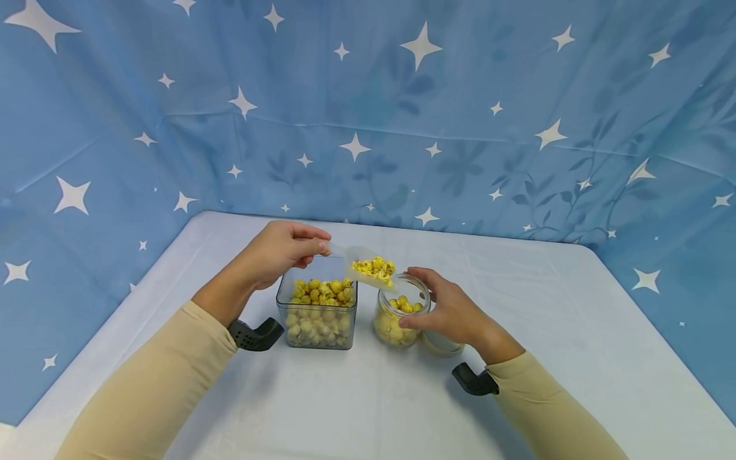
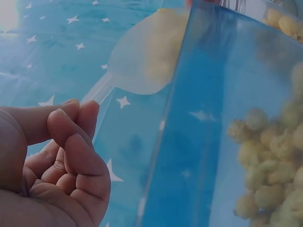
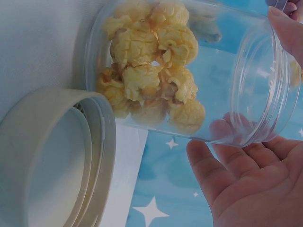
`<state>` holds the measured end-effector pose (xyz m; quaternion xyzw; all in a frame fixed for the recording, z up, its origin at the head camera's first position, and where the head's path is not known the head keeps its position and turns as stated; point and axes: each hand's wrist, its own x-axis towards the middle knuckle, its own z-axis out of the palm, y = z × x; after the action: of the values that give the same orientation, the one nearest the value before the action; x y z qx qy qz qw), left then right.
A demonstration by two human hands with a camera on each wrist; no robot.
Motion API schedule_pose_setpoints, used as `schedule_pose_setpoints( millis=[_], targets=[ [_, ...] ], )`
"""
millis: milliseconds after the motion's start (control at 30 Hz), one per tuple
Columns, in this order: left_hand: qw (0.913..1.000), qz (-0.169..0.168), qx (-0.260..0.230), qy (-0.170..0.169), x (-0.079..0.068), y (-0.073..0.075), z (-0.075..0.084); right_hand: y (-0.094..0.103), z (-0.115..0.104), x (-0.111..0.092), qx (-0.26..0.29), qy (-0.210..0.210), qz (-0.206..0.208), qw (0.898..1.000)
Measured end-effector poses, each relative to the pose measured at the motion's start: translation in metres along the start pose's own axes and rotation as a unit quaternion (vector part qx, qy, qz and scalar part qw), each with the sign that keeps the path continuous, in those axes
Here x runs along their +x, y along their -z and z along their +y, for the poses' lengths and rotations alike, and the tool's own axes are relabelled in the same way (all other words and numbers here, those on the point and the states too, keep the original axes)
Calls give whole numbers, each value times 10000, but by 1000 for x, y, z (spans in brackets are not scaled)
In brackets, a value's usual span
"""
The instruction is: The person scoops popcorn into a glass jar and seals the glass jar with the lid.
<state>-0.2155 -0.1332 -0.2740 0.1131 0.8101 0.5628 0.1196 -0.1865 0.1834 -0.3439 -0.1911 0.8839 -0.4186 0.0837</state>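
Note:
My left hand pinches the handle of a translucent white scoop between thumb and fingers. Yellow popcorn fills the scoop's bowl, which hangs tilted right by the rim of a clear glass jar. Around the jar's neck, thumb on the near side and fingers on the far side, is my right hand. Several popcorn pieces lie at the bottom of the jar. Left of it stands a clear square container holding much popcorn, partly beneath the scoop's handle.
A cream-rimmed round lid lies on the table beside the jar, partly hidden by my right hand in the head view. The white tablecloth runs back to a blue curtain with white stars.

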Motion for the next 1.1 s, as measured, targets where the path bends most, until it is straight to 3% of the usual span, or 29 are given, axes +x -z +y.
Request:
schedule_pose_setpoints(
  millis=[667,1100],
  targets=[
    [9967,15,808,45,1,-12,23,1,1,1,74,63,-11,10000],
    [9949,-155,991,-67,3,-16,34,1,3,1,98,-70,-30,9999]
  ],
)
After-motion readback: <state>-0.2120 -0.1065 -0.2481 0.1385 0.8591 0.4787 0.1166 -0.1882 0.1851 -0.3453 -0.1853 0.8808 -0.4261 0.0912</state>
